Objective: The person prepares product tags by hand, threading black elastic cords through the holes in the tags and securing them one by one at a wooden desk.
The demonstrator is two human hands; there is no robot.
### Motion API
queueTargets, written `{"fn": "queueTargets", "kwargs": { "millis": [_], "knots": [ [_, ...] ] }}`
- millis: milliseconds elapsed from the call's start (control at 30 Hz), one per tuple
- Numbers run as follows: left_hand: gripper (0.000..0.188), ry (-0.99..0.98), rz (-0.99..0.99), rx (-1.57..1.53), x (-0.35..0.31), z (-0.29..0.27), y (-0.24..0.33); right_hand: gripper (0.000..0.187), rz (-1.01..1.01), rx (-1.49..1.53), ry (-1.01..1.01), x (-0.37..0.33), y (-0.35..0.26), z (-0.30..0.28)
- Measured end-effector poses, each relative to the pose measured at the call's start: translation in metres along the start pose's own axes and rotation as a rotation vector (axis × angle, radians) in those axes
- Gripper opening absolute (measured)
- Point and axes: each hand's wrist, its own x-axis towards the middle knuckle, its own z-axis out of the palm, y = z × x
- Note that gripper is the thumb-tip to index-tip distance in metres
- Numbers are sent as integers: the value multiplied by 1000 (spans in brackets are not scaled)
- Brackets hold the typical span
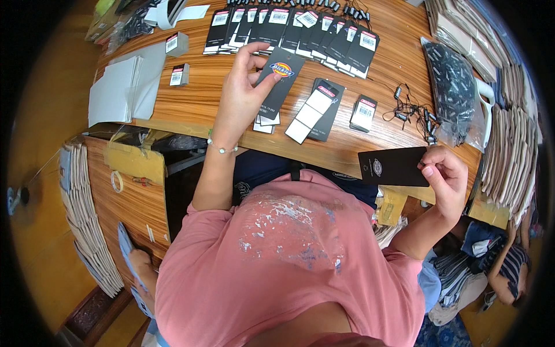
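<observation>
My left hand (241, 87) is raised over the table's near edge, thumb and fingers pinching a black hang tag (280, 95) with a coloured oval logo. Out to the right, my right hand (448, 176) grips the end of a second black hang tag (393, 166), which has a small pale logo and lies nearly level. Between the two hands, a small pile of black tags (332, 115) rests on the table with a white label strip (310, 115) across it. Beside that pile sits a short stack of barcode-labelled cards (363, 114).
Labelled black tags (277, 29) fan across the back of the wooden table (202, 110). Black string loops (413, 110) lie near a plastic bag of them (454, 81). White sheets (115, 92) are at left, tall folded stacks (509, 139) at right. Another person's arm (503, 254) shows lower right.
</observation>
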Motion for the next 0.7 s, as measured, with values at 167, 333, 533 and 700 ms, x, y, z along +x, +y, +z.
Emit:
{"fn": "queueTargets", "kwargs": {
  "millis": [167, 333, 533, 700],
  "knots": [
    [34, 47, -81, 94, -11, -8, -11, 6, -20, 75, -32, 4, 8, 2],
    [27, 190, -69, 41, -12, -33, -16, 7, -9, 103, -46, 2, 12, 2],
    [31, 329, -109, 683, -19, -86, -73, 6, -43, 145, -47, 2, 14, 5],
    [32, 612, 319, 1031, -18, -35, -20, 6, 109, 160, -5, 8, 16, 21]
  ]
}}
